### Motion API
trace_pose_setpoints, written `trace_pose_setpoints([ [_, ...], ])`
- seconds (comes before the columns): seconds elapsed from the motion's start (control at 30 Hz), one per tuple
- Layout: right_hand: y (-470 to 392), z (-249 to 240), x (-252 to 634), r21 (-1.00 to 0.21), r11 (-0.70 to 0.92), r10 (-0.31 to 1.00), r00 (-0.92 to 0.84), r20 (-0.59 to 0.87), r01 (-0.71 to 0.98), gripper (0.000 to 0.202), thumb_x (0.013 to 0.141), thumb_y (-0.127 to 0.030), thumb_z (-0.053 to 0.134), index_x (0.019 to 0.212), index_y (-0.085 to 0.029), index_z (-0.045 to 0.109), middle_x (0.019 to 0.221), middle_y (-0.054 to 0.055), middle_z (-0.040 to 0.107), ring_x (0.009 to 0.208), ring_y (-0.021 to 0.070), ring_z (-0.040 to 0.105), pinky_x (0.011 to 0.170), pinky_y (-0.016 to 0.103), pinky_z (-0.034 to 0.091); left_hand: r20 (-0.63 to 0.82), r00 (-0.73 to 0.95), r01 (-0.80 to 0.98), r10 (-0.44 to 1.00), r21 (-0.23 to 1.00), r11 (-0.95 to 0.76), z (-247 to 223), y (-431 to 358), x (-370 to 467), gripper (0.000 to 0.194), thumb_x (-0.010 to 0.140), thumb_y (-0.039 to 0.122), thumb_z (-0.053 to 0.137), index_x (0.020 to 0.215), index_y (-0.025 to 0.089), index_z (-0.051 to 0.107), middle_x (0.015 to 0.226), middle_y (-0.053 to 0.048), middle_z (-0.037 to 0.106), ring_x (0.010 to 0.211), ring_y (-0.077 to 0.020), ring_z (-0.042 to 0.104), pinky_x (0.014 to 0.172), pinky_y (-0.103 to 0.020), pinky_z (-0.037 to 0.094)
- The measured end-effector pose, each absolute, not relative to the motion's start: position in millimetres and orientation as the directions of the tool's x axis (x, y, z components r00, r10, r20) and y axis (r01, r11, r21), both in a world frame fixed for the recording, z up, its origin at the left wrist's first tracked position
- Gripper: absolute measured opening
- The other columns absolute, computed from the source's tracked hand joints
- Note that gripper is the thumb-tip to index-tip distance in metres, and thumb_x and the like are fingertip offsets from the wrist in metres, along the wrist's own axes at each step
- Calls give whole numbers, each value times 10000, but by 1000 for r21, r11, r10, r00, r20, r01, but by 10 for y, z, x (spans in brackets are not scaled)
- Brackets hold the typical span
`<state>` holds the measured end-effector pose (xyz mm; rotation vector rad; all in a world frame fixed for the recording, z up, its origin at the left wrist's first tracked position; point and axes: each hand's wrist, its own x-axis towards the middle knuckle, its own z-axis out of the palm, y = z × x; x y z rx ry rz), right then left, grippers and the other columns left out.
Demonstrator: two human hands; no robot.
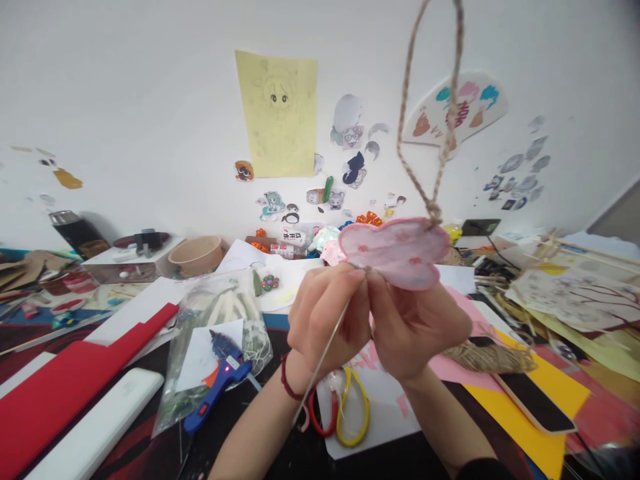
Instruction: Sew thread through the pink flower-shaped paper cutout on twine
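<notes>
Between my hands, a pink cloud-shaped ornament (400, 250) with small red flower marks is held up in front of the wall. A twine loop (404, 127) rises from its upper right edge. Both hands meet at the ornament's lower left edge. My left hand (327, 313) is closed in a pinch, and a thin cord (327, 350) trails down from its fingers past the wrist. My right hand (417, 327) pinches the ornament's bottom edge with the thumb; its other fingers are partly hidden behind the piece.
A blue glue gun (220, 380) lies on a plastic bag at left, beside a white box (100, 427) and red paper (80, 373). Scissors (353, 407) lie below my hands. A twine bundle (493, 357) and a phone (535, 400) are at right.
</notes>
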<state>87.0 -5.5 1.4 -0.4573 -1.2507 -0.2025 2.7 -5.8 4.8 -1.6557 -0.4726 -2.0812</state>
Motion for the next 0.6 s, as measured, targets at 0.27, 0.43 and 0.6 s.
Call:
trace_pose_setpoints([
  [0.27, -56, 18, 906, -177, 848, 30, 288, 957, 500, 144, 796, -100, 731, 754, -217, 660, 584, -45, 558, 512, 116, 495, 455, 297, 394, 950, -156, 573, -271, -136, -808, 32, 26, 47, 177, 896, 12, 578, 1049, 87, 627, 844, -78, 703, 770, -157, 704, 671, -285, 603],
  [0.43, -28, 28, 959, -38, 806, -87, 182, 979, 590, 125, 816, -85, 699, 804, -206, 670, 667, -23, 617, 532, 106, 514, 449, 269, 431, 968, -151, 549, -202, -88, -831, -1, 40, 45, 151, 878, 31, 623, 1004, 113, 630, 867, -85, 709, 802, -173, 711, 692, -296, 604],
  [0.6, 12, 50, 1010, 83, 775, -171, 81, 982, 627, 141, 808, -22, 676, 798, -163, 686, 761, 16, 696, 623, 117, 640, 531, 232, 539, 938, -273, 484, -214, -59, -873, -26, 123, 113, 163, 903, 72, 609, 1055, 127, 634, 855, -55, 702, 766, -157, 698, 642, -293, 593],
])
